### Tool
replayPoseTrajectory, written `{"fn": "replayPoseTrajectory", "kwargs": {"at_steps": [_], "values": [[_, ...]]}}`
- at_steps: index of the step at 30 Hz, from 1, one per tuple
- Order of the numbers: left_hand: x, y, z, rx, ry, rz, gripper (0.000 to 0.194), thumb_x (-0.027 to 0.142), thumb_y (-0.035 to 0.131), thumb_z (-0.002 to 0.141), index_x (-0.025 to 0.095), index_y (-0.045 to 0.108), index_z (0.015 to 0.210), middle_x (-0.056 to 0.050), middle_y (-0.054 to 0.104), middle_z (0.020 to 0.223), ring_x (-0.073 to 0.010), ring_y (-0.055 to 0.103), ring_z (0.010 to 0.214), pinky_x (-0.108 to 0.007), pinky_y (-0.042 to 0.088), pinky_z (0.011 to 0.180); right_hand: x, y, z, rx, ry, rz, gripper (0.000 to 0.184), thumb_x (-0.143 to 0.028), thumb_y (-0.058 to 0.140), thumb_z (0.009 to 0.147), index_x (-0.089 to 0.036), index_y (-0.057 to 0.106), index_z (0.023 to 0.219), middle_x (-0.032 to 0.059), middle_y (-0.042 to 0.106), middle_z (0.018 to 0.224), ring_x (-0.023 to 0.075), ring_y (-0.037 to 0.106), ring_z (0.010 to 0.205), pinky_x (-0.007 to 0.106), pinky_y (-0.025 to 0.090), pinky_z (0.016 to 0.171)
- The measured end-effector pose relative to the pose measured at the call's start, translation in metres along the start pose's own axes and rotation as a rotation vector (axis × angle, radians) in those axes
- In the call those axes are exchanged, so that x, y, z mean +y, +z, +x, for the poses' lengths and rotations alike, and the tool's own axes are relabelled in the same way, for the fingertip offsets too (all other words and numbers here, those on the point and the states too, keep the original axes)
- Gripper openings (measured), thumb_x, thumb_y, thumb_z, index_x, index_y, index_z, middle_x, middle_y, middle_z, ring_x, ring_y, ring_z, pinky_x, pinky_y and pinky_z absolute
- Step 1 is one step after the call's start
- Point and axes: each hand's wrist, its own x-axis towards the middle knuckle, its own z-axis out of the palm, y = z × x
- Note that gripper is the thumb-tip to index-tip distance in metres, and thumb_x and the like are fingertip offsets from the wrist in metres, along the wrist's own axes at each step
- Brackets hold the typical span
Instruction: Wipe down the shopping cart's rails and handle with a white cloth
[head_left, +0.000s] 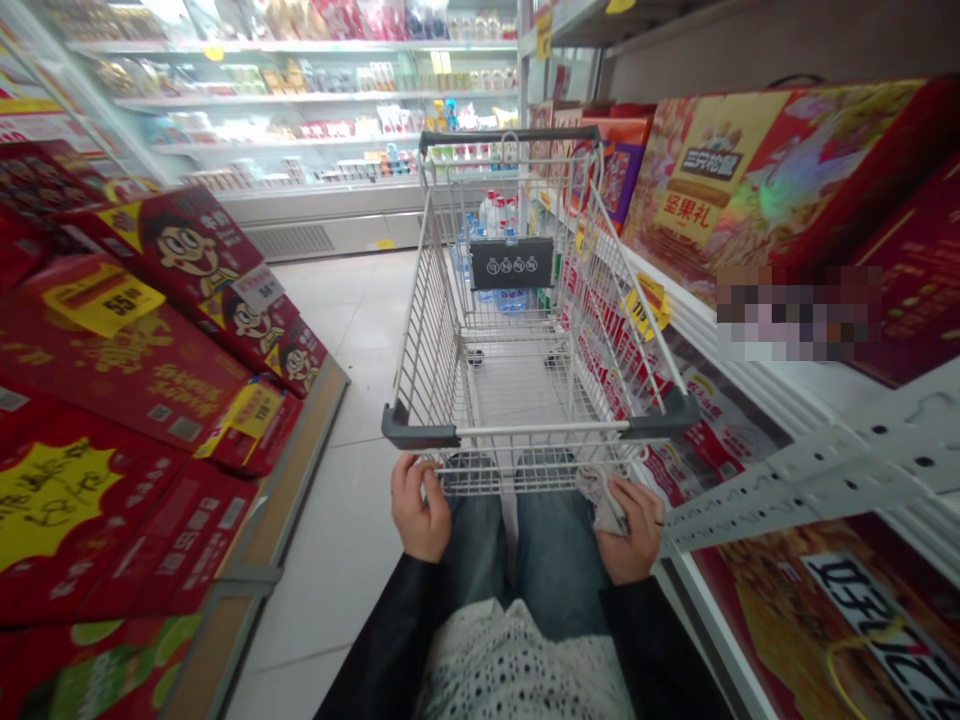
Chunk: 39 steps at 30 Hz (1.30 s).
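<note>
A wire shopping cart [517, 432] with dark grey corner pieces stands right in front of me, its basket holding nothing I can see. My left hand [422, 508] is at the near left corner, just below the grey corner piece, its fingers curled in against the cart's lower wires. On the near right side, my right hand [634, 530] is closed on a crumpled pale cloth [600, 496], which lies against the cart's lower wires. The tips of the right fingers are partly hidden by the cloth.
Stacked red gift boxes [127, 350] line the left side on a wooden-edged platform [300, 450]. A white metal shelf [780, 395] with a boxed nut gift [750, 180] runs close along the right. Bottled water packs [512, 300] stand beyond the cart, before a refrigerated display [322, 140].
</note>
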Motion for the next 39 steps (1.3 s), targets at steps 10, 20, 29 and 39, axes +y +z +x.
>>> {"fn": "replayPoseTrajectory", "kwargs": {"at_steps": [10,20,29,39], "values": [[-0.001,0.000,0.001,0.006,-0.009,-0.012,0.026,0.030,0.046,0.107,0.019,0.068,0.097,-0.012,0.067,0.115,-0.0247,0.063,0.123,-0.038,0.049,0.107,-0.011,0.007,-0.005,-0.081,-0.043,0.060,0.038,-0.003,0.066,0.089,-0.021,0.073,0.122,0.0090,0.077,0.114,0.0251,0.065,0.113,0.044,0.056,0.096],[-0.001,0.000,-0.001,0.017,0.005,-0.022,0.023,0.026,0.048,0.107,0.019,0.068,0.098,-0.011,0.067,0.116,-0.0237,0.063,0.123,-0.036,0.048,0.108,-0.019,0.012,-0.015,-0.127,-0.027,0.098,0.039,-0.004,0.062,0.087,-0.022,0.072,0.121,0.0085,0.076,0.113,0.0256,0.064,0.112,0.046,0.057,0.095],[-0.001,0.001,-0.002,0.019,0.016,-0.028,0.023,0.025,0.047,0.107,0.019,0.068,0.099,-0.012,0.067,0.118,-0.0237,0.063,0.123,-0.036,0.048,0.107,-0.023,0.013,-0.011,-0.068,-0.020,0.100,0.036,-0.004,0.068,0.088,-0.021,0.072,0.120,0.0097,0.076,0.113,0.0267,0.064,0.113,0.046,0.056,0.096],[0.001,0.000,-0.001,0.012,0.021,-0.038,0.022,0.024,0.048,0.106,0.019,0.068,0.099,-0.012,0.067,0.119,-0.0238,0.063,0.122,-0.036,0.048,0.107,-0.036,0.020,-0.008,-0.118,-0.054,0.150,0.041,-0.003,0.064,0.089,-0.021,0.072,0.124,0.0093,0.077,0.116,0.0266,0.063,0.115,0.046,0.058,0.095]]}}
